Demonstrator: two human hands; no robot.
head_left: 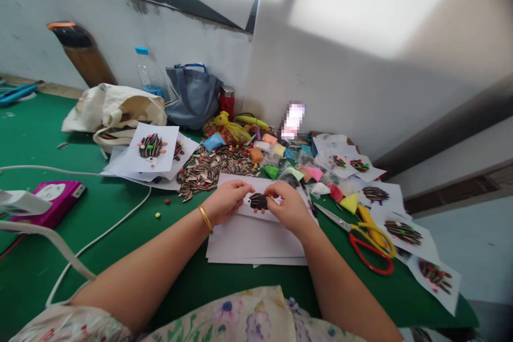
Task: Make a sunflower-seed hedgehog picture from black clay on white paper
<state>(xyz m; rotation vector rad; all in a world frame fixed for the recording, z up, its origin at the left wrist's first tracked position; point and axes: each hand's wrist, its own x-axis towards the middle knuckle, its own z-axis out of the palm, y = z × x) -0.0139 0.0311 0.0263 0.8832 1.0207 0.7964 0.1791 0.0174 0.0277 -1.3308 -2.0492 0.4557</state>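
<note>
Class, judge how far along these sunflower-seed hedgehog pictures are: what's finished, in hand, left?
Done: seed-covered hedgehog sheets lie right, one dotted with coloured clay behind. In hand: the left hand and right hand hold a small dark hedgehog. Left: loose sunflower seeds and clay packets lie out.

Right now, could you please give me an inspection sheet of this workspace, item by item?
surface: green tabletop, scattered with papers.
job's things: white paper sheet bearing a seed hedgehog; sunflower seed pile beyond it.
clutter: clay packets, red-and-yellow scissors, canvas tote bag.
grippers: left hand and right hand, fingers pinching the white paper sheet.
cables: white cable looping across the tabletop's left side.
surroundings: white wall, water bottle.
</note>
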